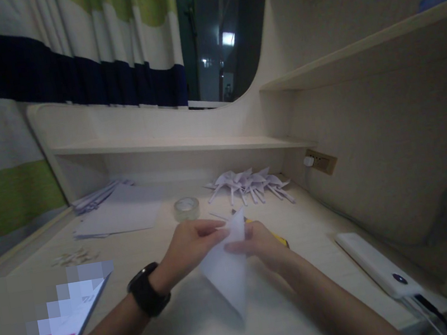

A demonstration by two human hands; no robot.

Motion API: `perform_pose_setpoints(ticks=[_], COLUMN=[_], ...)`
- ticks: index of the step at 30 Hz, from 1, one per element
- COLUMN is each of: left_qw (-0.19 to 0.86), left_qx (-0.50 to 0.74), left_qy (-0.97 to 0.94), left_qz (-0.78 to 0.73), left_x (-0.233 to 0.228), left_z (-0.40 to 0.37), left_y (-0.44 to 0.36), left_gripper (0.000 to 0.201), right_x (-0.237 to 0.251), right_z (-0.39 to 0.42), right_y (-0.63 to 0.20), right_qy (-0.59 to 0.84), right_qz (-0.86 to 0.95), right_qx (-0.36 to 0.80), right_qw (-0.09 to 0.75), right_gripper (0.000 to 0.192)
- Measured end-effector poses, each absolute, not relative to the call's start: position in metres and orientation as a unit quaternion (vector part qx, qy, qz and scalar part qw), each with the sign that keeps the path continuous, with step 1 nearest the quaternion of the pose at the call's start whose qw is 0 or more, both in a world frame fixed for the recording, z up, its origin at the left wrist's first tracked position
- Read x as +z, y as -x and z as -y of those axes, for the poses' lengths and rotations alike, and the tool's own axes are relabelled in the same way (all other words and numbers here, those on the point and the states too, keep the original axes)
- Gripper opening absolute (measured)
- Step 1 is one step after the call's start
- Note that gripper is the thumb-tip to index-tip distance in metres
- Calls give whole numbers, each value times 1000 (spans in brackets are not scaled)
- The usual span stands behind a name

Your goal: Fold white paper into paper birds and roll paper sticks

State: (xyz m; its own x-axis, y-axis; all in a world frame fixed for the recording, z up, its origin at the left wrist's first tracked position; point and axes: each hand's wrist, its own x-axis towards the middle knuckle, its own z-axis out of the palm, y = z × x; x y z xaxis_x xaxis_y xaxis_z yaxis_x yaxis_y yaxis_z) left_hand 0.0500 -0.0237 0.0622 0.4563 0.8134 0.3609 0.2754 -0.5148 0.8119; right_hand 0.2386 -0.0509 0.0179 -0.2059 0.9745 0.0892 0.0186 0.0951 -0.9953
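From the head view I see my left hand (pixel 189 246) pinching the upper edge of a folded white paper (pixel 227 268), thumb and fingers closed on it; my right hand (pixel 261 243) grips the opposite edge, so the sheet stands tilted between both, its point down toward me; I judge the crease wants even pressure and aligned edges; a yellow tool (pixel 279 236) lies just behind my right hand; a tape roll (pixel 186 208) sits beyond my left, finished paper folds (pixel 251 183) further beyond my right; a power bank (pixel 377 265) rests well off to its right.
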Motion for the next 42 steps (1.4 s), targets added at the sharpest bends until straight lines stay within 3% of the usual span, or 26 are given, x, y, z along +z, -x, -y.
perform_pose_setpoints(ticks=[5,13,26,42], left_qw=[340,364,300,374], left_qx=[385,366,363,352], left_qy=[-792,-789,-833,-802], left_qz=[-330,-334,-290,-304], left_x=[58,36,31,31], left_z=[16,18,30,28], left_y=[-61,-58,-59,-60], left_gripper=[19,24,34,35], right_x=[21,21,20,22], right_z=[51,35,34,35], right_y=[-239,-250,-250,-252], right_qy=[435,447,421,443], right_qz=[566,503,485,460], right_qx=[525,467,468,474], right_qw=[463,574,607,606], right_gripper=[28,33,27,26])
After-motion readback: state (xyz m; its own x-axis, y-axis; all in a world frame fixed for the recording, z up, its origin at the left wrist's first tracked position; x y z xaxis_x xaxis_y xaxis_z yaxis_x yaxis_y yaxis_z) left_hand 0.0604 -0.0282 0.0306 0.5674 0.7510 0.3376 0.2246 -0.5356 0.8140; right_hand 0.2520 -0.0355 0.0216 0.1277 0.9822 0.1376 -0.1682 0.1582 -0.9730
